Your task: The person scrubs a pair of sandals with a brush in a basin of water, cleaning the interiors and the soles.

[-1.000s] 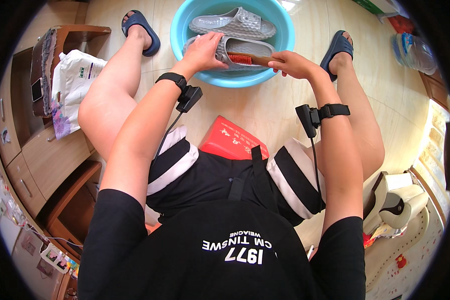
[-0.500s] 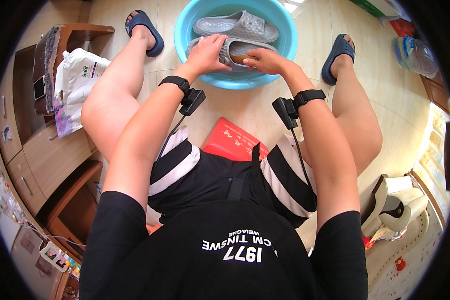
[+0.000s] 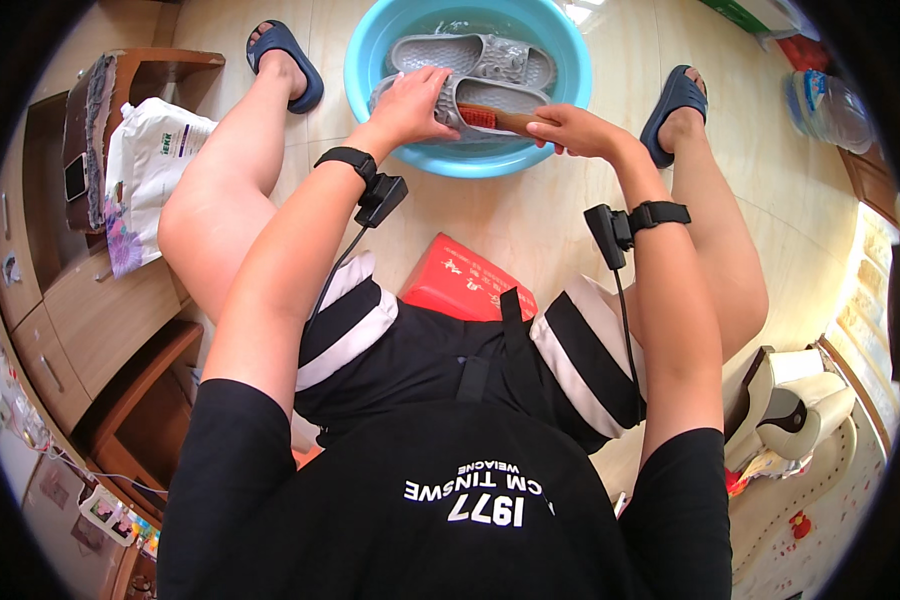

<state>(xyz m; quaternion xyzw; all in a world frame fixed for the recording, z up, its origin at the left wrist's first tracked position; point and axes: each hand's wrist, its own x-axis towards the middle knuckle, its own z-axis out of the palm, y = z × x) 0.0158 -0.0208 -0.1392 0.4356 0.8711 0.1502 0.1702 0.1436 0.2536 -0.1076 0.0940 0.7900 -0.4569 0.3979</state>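
Note:
A light blue basin (image 3: 367,105) of water stands on the floor in front of me. My left hand (image 3: 417,103) grips the nearer grey slipper (image 3: 515,95) by its strap end, at the basin's near side. My right hand (image 3: 573,131) is closed around the wooden handle of a scrubbing brush (image 3: 510,121). The brush's reddish bristle end lies in the opening of that slipper, against its footbed side. A second grey slipper (image 3: 440,52) rests behind it in the water, touched by neither hand.
A red box (image 3: 465,283) sits on the floor between my legs. To the left are a white plastic bag (image 3: 155,150) and wooden drawers (image 3: 120,310). Clear plastic bottles (image 3: 832,110) stand at the far right, and a cream-coloured seat (image 3: 805,410) is at the lower right.
My right hand has drawn the brush to the right, so its reddish bristles now show. The left hand keeps its grip on the nearer slipper.

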